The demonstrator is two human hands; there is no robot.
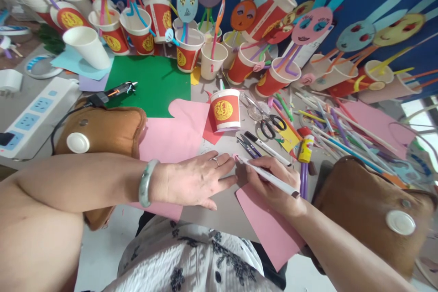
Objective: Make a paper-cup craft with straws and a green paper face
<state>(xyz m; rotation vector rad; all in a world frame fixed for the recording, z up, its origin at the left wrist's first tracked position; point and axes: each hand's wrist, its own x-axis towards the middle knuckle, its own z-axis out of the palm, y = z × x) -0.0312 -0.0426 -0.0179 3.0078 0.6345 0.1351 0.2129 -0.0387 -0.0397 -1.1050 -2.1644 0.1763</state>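
My right hand [273, 182] grips a white marker [273, 178] with a dark end, its tip pointing left. By that tip lies a small pink scrap [235, 157], partly hidden. My left hand [198, 178] rests flat on the grey table with fingers stretched out, reaching close to the scrap; whether it touches the scrap I cannot tell. Under my right hand is a sheet of pink paper [263, 223]. Just beyond the hands are a black-capped white marker [268, 148], scissors [249, 145] with dark purple handles, and a red paper cup [226, 110].
Black-handled scissors [270, 123], a yellow glue stick [305, 147] and several pipe cleaners [342, 118] crowd the right. Brown cushions [102, 130] flank the arms. A power strip [34, 114] stands left. Behind, paper cups [189, 52] hold rabbit-faced figures. Green paper [150, 82] lies there.
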